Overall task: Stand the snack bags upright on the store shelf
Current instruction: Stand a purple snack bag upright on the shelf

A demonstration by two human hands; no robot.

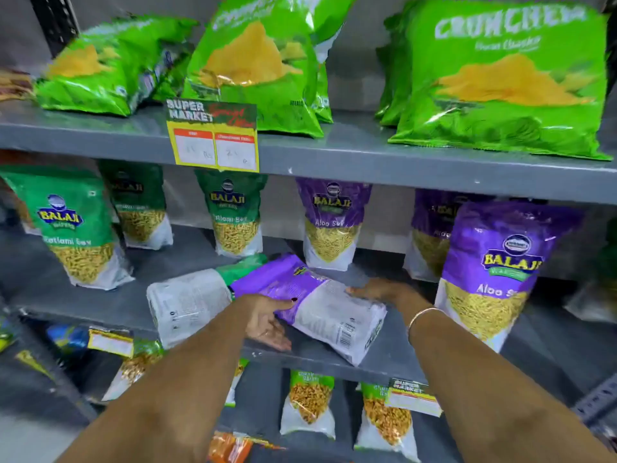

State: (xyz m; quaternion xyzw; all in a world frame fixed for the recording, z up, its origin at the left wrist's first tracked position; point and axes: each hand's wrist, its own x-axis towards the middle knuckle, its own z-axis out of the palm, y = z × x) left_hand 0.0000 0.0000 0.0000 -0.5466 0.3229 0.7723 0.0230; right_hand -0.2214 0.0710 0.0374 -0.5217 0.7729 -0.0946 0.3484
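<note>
Left hand [267,317] grips, right hand [377,290] touches flat purple bag [320,305].

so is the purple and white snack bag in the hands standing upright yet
No, the purple and white snack bag lies flat on the grey metal shelf, gripped by the left hand.

My left hand [267,320] grips the flat-lying purple bag [320,305], thumb on top; my right hand [380,290] touches its far edge. A green bag [190,302] lies flat just beside it.
</note>
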